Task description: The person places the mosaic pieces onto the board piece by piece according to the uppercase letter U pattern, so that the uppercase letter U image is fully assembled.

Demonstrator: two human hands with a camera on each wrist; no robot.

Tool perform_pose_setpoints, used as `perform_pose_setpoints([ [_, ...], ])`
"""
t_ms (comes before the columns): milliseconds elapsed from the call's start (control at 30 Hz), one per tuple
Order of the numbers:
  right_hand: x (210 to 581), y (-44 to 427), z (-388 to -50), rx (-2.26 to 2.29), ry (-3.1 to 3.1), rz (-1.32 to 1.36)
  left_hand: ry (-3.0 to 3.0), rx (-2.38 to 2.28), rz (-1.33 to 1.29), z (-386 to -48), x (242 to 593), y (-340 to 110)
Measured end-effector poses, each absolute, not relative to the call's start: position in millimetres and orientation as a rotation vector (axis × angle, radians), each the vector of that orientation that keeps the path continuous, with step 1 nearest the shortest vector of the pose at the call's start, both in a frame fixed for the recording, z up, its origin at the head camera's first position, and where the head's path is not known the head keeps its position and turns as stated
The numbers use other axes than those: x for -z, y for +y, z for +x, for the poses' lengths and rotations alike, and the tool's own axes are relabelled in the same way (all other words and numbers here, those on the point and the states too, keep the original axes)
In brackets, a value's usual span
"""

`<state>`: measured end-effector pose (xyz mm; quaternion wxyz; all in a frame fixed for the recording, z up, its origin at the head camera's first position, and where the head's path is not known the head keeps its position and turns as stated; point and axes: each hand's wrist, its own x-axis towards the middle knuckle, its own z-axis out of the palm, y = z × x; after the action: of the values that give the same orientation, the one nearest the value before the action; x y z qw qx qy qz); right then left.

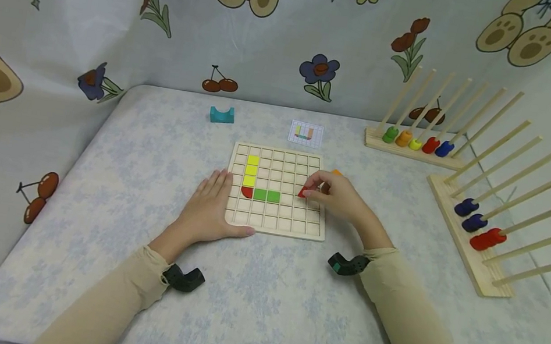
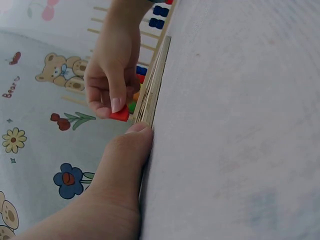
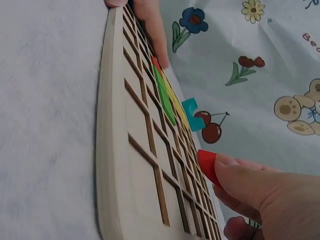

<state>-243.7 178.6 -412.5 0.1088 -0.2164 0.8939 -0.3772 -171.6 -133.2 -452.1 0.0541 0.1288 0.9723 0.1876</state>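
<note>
By the left hand — fingers straight, gripping nothing — the grid board is being steadied; a red piece is being pinched by the right hand above the board's right side. Placement is seemingly being prepared, square alignment being called for, a card lying beyond.

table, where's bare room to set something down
Bare: the table left of the left hand, and between the sleeves along the front. Crowded: the back right, with two bead racks, and the board, where the right hand pinches a red piece.
</note>
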Motion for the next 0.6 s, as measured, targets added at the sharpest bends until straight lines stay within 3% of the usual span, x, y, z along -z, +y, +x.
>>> perform_pose_setpoints([
  [600,420.8,143.0,-242.2,1.056,2.6,-0.684,2.947,-0.544,0.38,-171.0,450.9,-131.7],
])
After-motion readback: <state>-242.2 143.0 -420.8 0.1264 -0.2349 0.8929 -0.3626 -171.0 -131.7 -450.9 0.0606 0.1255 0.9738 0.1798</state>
